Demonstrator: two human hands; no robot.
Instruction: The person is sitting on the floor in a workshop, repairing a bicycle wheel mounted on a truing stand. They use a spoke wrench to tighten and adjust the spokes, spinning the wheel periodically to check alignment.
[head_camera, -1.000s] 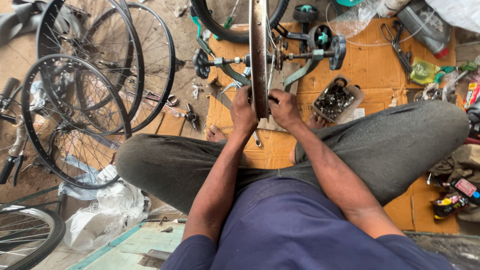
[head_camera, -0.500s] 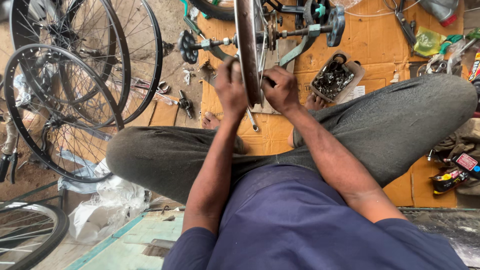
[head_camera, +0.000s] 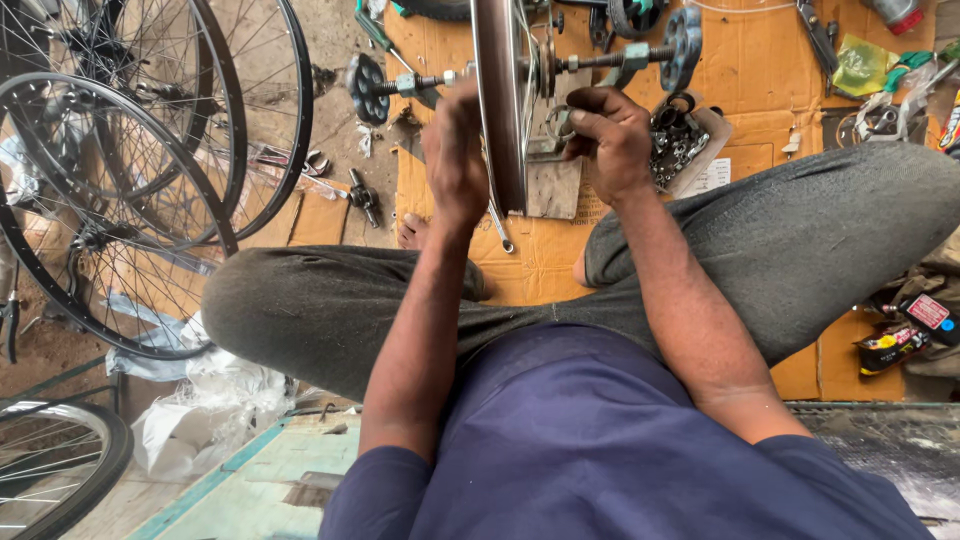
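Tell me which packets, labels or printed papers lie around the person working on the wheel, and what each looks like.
Green-yellow plastic packet: top right on the cardboard, crumpled and shiny.
White printed paper slip: beside the tray of small metal parts, just right of the right hand, rectangular.
Dark pouch with a yellow-red print: right edge, below the knee.
Red-and-white label: on a dark item just above that pouch, small and rectangular.

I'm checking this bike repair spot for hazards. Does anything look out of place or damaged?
Nothing looks broken. The left hand and right hand flank the upright wheel rim. Small tools lie loose on the ground, and the cardboard sheet is torn at its edge.
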